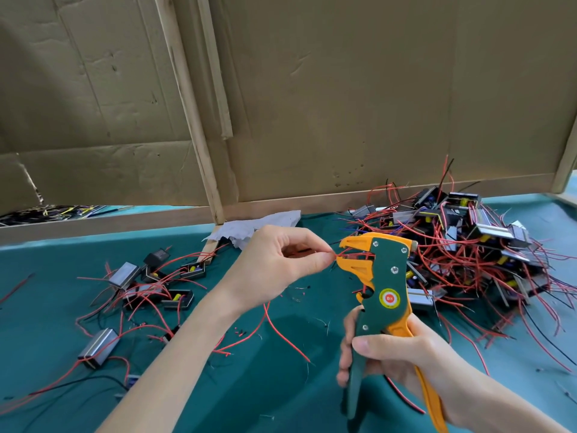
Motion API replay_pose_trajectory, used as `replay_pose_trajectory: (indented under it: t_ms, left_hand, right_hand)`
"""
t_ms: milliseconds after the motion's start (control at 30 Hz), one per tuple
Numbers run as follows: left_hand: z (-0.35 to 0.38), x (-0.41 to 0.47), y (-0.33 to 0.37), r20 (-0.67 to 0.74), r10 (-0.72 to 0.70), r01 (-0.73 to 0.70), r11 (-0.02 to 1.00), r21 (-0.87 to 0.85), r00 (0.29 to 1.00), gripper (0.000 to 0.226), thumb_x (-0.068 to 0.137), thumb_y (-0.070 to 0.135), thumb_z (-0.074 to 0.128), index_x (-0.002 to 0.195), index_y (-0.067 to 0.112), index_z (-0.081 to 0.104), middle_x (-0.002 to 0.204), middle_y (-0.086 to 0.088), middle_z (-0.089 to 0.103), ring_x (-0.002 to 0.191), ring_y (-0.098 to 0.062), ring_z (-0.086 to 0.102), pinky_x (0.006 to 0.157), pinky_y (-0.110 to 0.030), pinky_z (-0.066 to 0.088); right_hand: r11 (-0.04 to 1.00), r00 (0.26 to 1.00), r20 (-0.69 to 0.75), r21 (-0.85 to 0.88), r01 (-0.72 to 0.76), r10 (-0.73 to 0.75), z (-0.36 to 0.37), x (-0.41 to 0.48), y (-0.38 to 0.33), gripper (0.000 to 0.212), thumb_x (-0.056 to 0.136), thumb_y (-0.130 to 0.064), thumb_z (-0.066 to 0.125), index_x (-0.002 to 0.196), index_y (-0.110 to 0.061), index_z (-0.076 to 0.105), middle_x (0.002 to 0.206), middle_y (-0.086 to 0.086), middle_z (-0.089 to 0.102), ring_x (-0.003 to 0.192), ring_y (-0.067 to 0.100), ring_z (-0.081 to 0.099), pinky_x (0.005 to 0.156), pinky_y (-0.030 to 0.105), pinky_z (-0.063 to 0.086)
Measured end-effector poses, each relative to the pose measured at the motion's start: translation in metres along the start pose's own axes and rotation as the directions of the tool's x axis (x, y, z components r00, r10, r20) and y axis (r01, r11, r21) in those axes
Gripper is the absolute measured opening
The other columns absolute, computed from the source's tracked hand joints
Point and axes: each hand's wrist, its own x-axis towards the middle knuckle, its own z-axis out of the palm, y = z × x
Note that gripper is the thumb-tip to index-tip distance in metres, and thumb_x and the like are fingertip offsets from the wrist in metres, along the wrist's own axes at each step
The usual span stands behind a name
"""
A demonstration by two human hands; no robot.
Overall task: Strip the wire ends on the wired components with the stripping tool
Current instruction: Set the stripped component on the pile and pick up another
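Nearest us, the right hand (402, 354) wraps its curled fingers round the green and orange plastic handles of the stripping tool (384, 276). Just beyond, the left hand (281, 264) pinches thin red wires (340, 254) between thumb and forefinger, their ends lying between the tool's toothed orange jaws. We judge the risk is in the squeeze. The wires are limp and slick, so they may slip from the pinch. If they sit unevenly, the blades could nick strands or strip unequal lengths. On the green cloth surface (281, 385) lie boxy, metal-cased components (150, 285) at left. A tangled heap of them sits far right, below a creased cardboard wall (343, 89).
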Motion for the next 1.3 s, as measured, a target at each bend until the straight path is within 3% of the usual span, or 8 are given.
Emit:
replay_pose_trajectory:
  t_ms: [233, 500, 667, 767, 867, 1033, 1233, 1300]
  left_hand:
    - [-0.005, -0.002, 0.003, 0.031, -0.022, 0.021, 0.999, 0.033, 0.999, 0.006, 0.084, 0.009, 0.071, 0.081, 0.013, 0.075, 0.071, 0.011, 0.069, 0.068, 0.001, 0.06, 0.065, -0.01, 0.044]
    - [-0.004, -0.001, -0.003, 0.055, -0.066, 0.055, 0.983, 0.175, 0.996, 0.011, 0.085, 0.015, 0.07, 0.079, 0.023, 0.075, 0.068, 0.003, 0.066, 0.059, -0.005, 0.049, 0.057, -0.012, 0.037]
    - [-0.005, 0.001, -0.009, -0.021, -0.088, 0.091, 0.977, 0.193, 0.996, 0.008, 0.086, 0.017, 0.07, 0.079, 0.016, 0.074, 0.07, -0.002, 0.067, 0.06, -0.003, 0.05, 0.06, -0.011, 0.038]
    - [-0.013, 0.006, -0.006, -0.168, 0.003, 0.035, 0.974, 0.225, 0.986, 0.009, 0.086, 0.016, 0.069, 0.079, 0.018, 0.074, 0.075, -0.003, 0.07, 0.06, -0.006, 0.052, 0.062, -0.015, 0.041]
    - [-0.017, 0.019, 0.007, -0.333, 0.094, -0.057, 0.991, 0.12, 0.938, 0.01, 0.087, 0.013, 0.068, 0.082, 0.019, 0.073, 0.077, 0.002, 0.073, 0.072, -0.007, 0.062, 0.072, -0.019, 0.047]
    - [0.013, 0.069, 0.049, -0.504, 0.183, -0.24, 0.97, -0.049, 0.844, 0.005, 0.09, 0.011, 0.064, 0.088, 0.013, 0.068, 0.075, 0.001, 0.071, 0.066, -0.001, 0.062, 0.057, -0.016, 0.046]
    - [0.071, 0.13, 0.084, -0.512, -0.029, -0.322, 0.747, -0.582, 0.859, 0.006, 0.091, 0.002, 0.059, 0.089, 0.007, 0.062, 0.081, -0.006, 0.065, 0.073, -0.009, 0.062, 0.069, -0.021, 0.056]
    - [0.093, 0.137, 0.081, -0.44, -0.065, -0.246, 0.753, -0.611, 0.896, 0.006, 0.091, -0.001, 0.059, 0.095, 0.003, 0.062, 0.085, -0.006, 0.063, 0.077, -0.013, 0.059, 0.076, -0.025, 0.055]
  right_hand:
    - [0.999, 0.998, -0.031, 0.003, -0.047, 0.047, 0.002, -0.002, -0.002, 0.021, 0.06, -0.014, 0.079, 0.071, -0.002, 0.066, 0.068, 0.03, 0.058, 0.062, 0.04, 0.062, 0.062, 0.044, 0.055]
    - [0.981, 0.95, -0.312, -0.185, -0.059, -0.001, 0.007, -0.004, 0.01, 0.035, 0.059, -0.032, 0.076, 0.048, -0.01, 0.05, 0.043, 0.018, 0.045, 0.034, 0.025, 0.041, 0.046, 0.034, 0.043]
    - [0.981, 0.992, -0.008, 0.149, -0.125, 0.128, 0.001, 0.002, 0.009, 0.036, 0.053, -0.022, 0.091, 0.076, -0.006, 0.067, 0.071, 0.023, 0.059, 0.064, 0.037, 0.062, 0.066, 0.044, 0.055]
    - [0.967, 0.992, 0.0, 0.223, -0.121, 0.124, -0.001, 0.006, 0.011, 0.037, 0.054, -0.014, 0.089, 0.082, -0.003, 0.068, 0.08, 0.024, 0.06, 0.075, 0.042, 0.063, 0.074, 0.048, 0.054]
    - [0.95, 0.986, -0.059, 0.283, -0.131, 0.154, -0.001, 0.007, 0.012, 0.028, 0.055, -0.008, 0.08, 0.08, -0.001, 0.069, 0.078, 0.025, 0.06, 0.073, 0.042, 0.063, 0.071, 0.048, 0.055]
    - [0.923, 0.983, -0.103, 0.369, -0.106, 0.154, 0.0, 0.008, 0.011, 0.028, 0.055, -0.004, 0.077, 0.081, 0.001, 0.067, 0.079, 0.025, 0.059, 0.072, 0.041, 0.063, 0.072, 0.049, 0.056]
    - [0.889, 0.977, -0.097, 0.44, -0.128, 0.188, -0.002, 0.01, 0.01, 0.029, 0.054, -0.002, 0.076, 0.082, 0.003, 0.068, 0.081, 0.026, 0.06, 0.074, 0.042, 0.064, 0.071, 0.051, 0.056]
    - [0.881, 0.976, -0.099, 0.456, -0.128, 0.193, -0.003, 0.01, 0.011, 0.038, 0.052, 0.0, 0.078, 0.088, 0.005, 0.069, 0.092, 0.03, 0.06, 0.079, 0.044, 0.064, 0.071, 0.052, 0.057]
